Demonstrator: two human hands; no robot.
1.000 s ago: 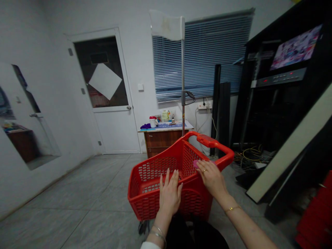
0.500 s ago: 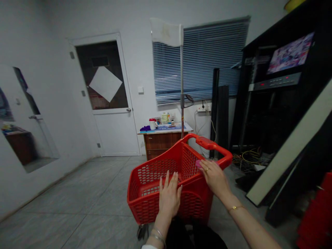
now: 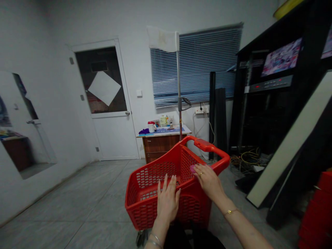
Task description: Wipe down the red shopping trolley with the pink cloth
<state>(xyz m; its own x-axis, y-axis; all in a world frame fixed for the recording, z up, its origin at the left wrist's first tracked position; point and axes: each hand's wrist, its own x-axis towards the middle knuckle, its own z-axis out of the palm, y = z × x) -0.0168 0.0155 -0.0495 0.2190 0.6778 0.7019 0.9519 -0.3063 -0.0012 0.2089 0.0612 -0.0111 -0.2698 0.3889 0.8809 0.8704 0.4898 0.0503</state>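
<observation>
On red basket [image 3: 145,211], left hand [image 3: 167,202], fingers spread, right hand [image 3: 209,180] pinching pink thing [image 3: 192,168] — mostly hidden

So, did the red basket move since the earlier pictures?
No. The red basket keeps its place against the wooden cabinet: its handle still rises at the cabinet's right end. Only the whole view has slid down slightly.

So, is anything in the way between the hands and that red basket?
Nothing for the left hand: it lies flat on the near rim of the red basket. The right hand has a small pink object under its fingers, pressed against the rim beside the handle.
</observation>
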